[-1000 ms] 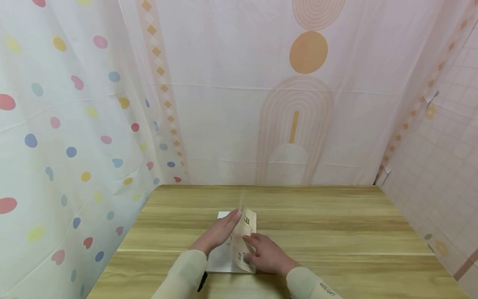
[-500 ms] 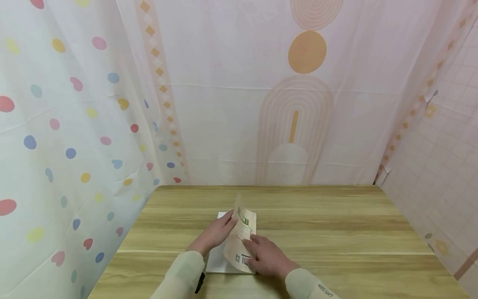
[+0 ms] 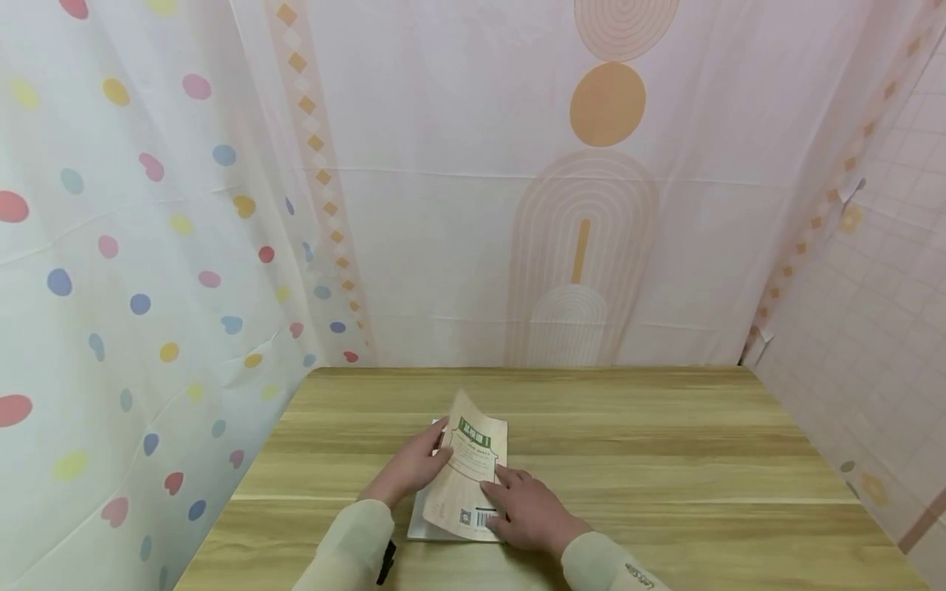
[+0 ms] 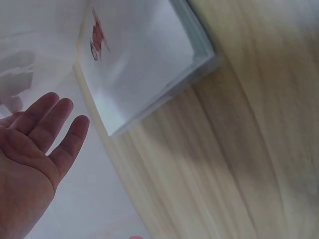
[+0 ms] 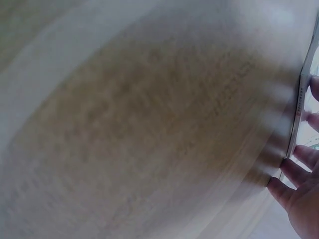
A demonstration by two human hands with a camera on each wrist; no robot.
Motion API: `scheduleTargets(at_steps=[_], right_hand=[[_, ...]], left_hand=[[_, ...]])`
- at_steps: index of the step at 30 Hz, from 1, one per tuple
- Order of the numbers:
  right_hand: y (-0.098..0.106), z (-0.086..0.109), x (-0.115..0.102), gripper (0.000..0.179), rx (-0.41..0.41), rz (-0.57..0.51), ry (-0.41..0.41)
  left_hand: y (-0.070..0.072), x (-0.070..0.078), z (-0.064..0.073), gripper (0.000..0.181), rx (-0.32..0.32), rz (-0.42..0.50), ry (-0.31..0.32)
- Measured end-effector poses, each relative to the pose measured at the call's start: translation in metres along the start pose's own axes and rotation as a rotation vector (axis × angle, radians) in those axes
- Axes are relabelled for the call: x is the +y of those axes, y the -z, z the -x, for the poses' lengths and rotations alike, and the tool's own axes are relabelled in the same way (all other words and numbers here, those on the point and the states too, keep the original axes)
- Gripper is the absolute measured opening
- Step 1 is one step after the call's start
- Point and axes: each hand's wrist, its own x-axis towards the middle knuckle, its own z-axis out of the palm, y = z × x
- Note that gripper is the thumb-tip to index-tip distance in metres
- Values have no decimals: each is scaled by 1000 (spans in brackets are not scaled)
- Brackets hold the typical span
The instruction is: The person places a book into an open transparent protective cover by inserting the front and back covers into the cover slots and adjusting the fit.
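Note:
A book (image 3: 461, 492) lies on the wooden table, its beige back cover bearing a green title block and a barcode. That cover slants over the white pages, its far left corner raised. My left hand (image 3: 410, 466) is at the raised left edge, thumb tip over the cover and fingers partly hidden behind it. In the left wrist view the left fingers (image 4: 70, 144) look straight and spread, beside a white page (image 4: 144, 55) with a small reddish picture. My right hand (image 3: 534, 509) rests on the cover's right side, and its fingertips (image 5: 279, 191) are at the book's edge.
The wood-grain table (image 3: 665, 443) extends around the book on all sides. A pale curtain with arch prints (image 3: 443, 263) hangs behind it, and a dotted curtain (image 3: 185, 263) is on the left. A black strap (image 3: 387, 562) shows at the left sleeve.
The nearly upright cover has swung left and down over the pages, bringing its print into view. My left hand has moved slightly left with it; the right hand has stayed nearly in place.

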Motion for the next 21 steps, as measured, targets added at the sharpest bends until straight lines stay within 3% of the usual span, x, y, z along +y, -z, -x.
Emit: scheduleTargets(at_steps=[14,21], right_hand=[[-1,0,-4,55,-14,37,-30],[-1,-1,-3,54,-32,42,-45]], left_hand=[[0,-13,-1,69,-2,51,62],[-2,-17,0,71,34,-13,-1]])
